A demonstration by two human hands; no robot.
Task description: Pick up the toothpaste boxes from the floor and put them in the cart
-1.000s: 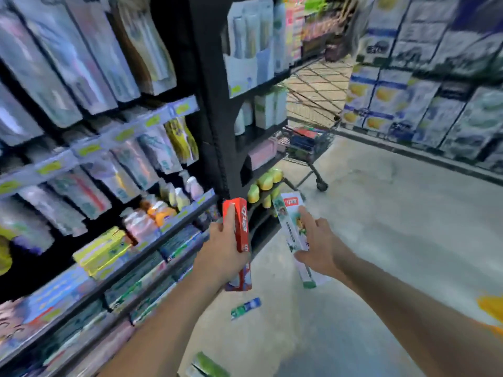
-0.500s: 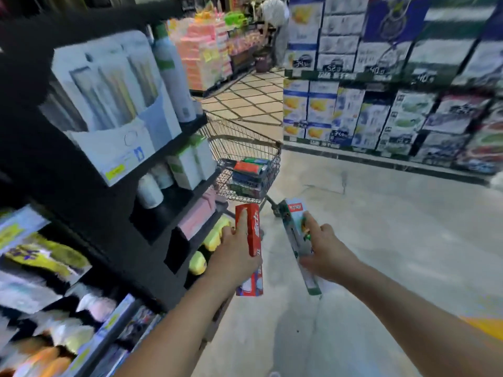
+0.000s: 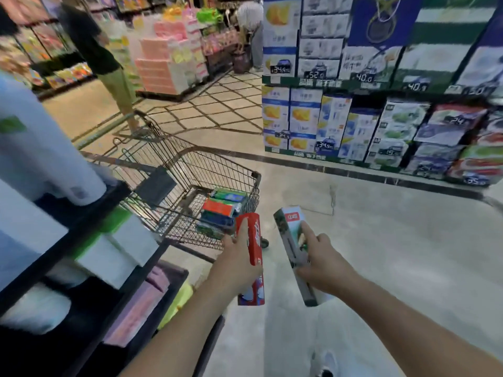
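Note:
My left hand [image 3: 236,263] grips a red toothpaste box [image 3: 252,242], held upright just before the near corner of the wire shopping cart [image 3: 217,159]. My right hand [image 3: 322,261] grips a white and green toothpaste box [image 3: 290,229], tilted with its top away from me, a little right of the cart. Several toothpaste boxes [image 3: 221,208] lie stacked in the cart's basket, red, green and blue ones among them.
A dark shelf unit [image 3: 81,235] with white packs stands close on my left. Stacked cartons [image 3: 353,126] line the far side of the aisle. A person in green trousers [image 3: 114,77] stands beyond the cart. Grey floor [image 3: 381,240] spreads to the right.
My view has swung up and right from the shelves toward the cart, which is now much closer. Both hands kept hold of their boxes and moved nearer the cart.

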